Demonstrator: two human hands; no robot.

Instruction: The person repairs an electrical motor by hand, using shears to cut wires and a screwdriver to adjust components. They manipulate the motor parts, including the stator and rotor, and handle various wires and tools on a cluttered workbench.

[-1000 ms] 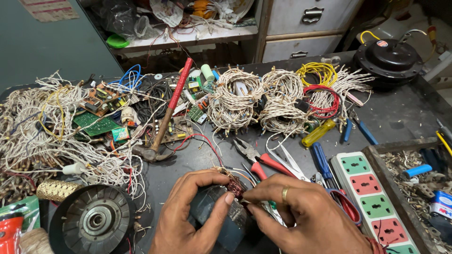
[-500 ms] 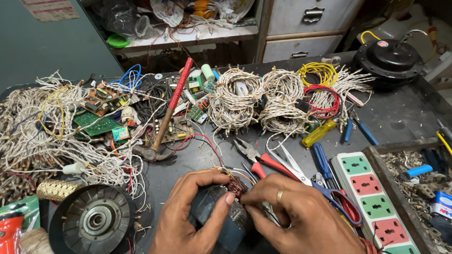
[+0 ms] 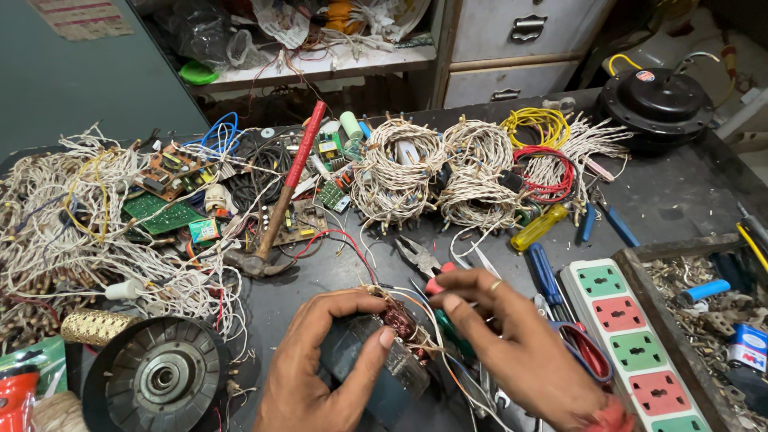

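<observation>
My left hand (image 3: 324,368) grips a dark motor winding block (image 3: 372,364) with copper coil and thin wires at the table's near edge, thumb pressed on its top. My right hand (image 3: 512,336), a ring on one finger, hovers just right of the block with fingers spread, fingertips near the loose wires (image 3: 424,332). Red-handled pliers (image 3: 424,264) lie right behind the hands.
A hammer with a red handle (image 3: 284,192), circuit boards (image 3: 164,212), white wire coils (image 3: 432,176), screwdrivers (image 3: 540,228), scissors (image 3: 580,344) and a multi-socket power strip (image 3: 632,340) crowd the dark bench. A round motor part (image 3: 156,376) sits at front left, a black fan motor (image 3: 656,100) at back right.
My right hand has lifted off the winding and moved slightly right, its fingers spreading. The left hand keeps its grip.
</observation>
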